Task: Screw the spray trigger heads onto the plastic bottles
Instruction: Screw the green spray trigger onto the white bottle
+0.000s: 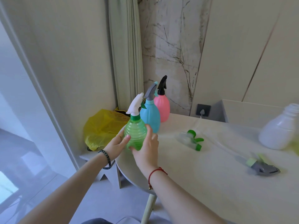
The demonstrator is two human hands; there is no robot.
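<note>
A ribbed green bottle [135, 133] with a white trigger head [135, 103] screwed on stands upright at the table's left edge. My left hand [116, 143] and my right hand [148, 147] grip its body from both sides. Behind it stand a blue bottle [151, 118] with a grey head and a pink bottle [162, 108] with a black head. A loose clear-and-green trigger head [191, 139] lies on the table. A loose grey-and-green trigger head [262, 167] lies further right. A white bottle [279, 128] with an open neck stands at the far right.
The white table [210, 183] has a rounded left edge next to my hands. A yellow plastic bag [100, 128] sits on a low stand left of the table. A curtain and marble wall rise behind. A grey-and-white box [242, 110] and a wall socket [203, 109] are at the back.
</note>
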